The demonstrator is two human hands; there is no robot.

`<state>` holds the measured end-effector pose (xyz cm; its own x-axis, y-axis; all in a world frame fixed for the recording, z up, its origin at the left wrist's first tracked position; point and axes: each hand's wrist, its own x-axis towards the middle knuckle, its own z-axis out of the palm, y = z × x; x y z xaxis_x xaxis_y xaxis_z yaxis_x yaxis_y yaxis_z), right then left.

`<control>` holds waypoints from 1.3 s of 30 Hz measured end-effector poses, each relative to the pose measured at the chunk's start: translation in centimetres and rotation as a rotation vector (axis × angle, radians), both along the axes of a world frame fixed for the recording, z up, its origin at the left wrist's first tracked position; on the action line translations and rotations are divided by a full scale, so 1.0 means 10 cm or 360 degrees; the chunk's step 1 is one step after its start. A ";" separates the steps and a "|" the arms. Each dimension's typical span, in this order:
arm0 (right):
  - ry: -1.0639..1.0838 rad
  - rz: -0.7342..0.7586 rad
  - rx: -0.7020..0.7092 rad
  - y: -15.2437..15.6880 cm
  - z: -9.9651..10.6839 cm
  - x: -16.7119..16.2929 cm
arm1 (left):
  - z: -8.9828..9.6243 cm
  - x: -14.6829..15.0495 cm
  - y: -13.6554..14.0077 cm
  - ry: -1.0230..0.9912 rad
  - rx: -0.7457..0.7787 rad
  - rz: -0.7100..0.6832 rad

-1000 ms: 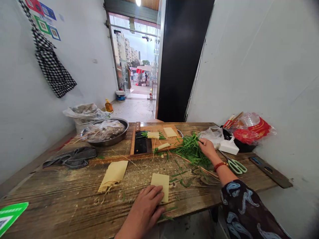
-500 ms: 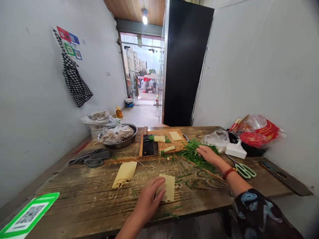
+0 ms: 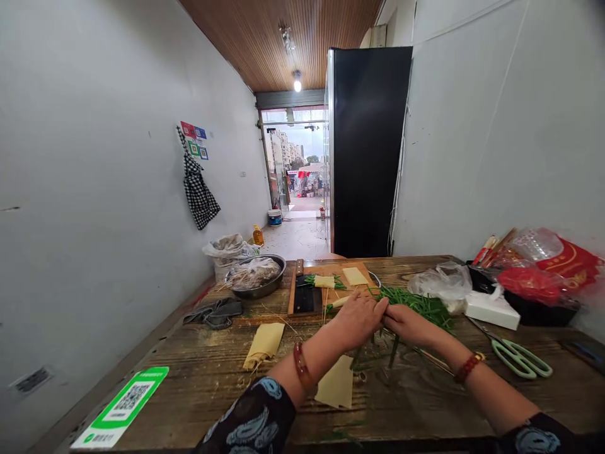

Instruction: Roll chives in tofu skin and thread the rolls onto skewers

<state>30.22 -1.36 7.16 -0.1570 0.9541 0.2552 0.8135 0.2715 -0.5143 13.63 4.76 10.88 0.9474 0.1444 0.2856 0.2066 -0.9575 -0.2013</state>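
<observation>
My left hand (image 3: 362, 318) and my right hand (image 3: 407, 323) meet at the near edge of a pile of green chives (image 3: 420, 304). Both have their fingers closed around some chives, whose green ends hang below them. A single square tofu sheet (image 3: 336, 383) lies flat under my left forearm. Further left rests a folded stack of tofu sheets (image 3: 265, 343). On the wooden cutting board (image 3: 340, 272), a tofu roll with chives (image 3: 324, 282) lies beside another tofu sheet (image 3: 355, 276). A second roll (image 3: 338, 302) is partly hidden by my left hand.
A cleaver (image 3: 307, 297) lies on the board's left side. Behind the grey cloth (image 3: 215, 313) stands a metal basin (image 3: 278, 277) with a bagged bundle. Green-handled scissors (image 3: 522, 359), a white tissue box (image 3: 491, 309) and a plastic bag (image 3: 442, 284) are at right.
My left hand has left the single tofu sheet and moved forward and right to join my right hand at the chives. The camera view has turned left and tilted up.
</observation>
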 end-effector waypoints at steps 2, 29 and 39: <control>0.0035 0.0011 0.0003 -0.03 0.02 0.07 | -0.03 0.07 0.00 0.0040 -0.0017 -0.0012; -0.0607 -0.0720 0.0151 -0.21 -0.22 0.89 | 0.08 0.04 0.58 0.0192 -0.0769 0.0320; -0.0615 -0.0105 0.0837 -0.06 -0.07 0.01 | 0.01 0.26 0.34 0.0240 -0.0982 0.0153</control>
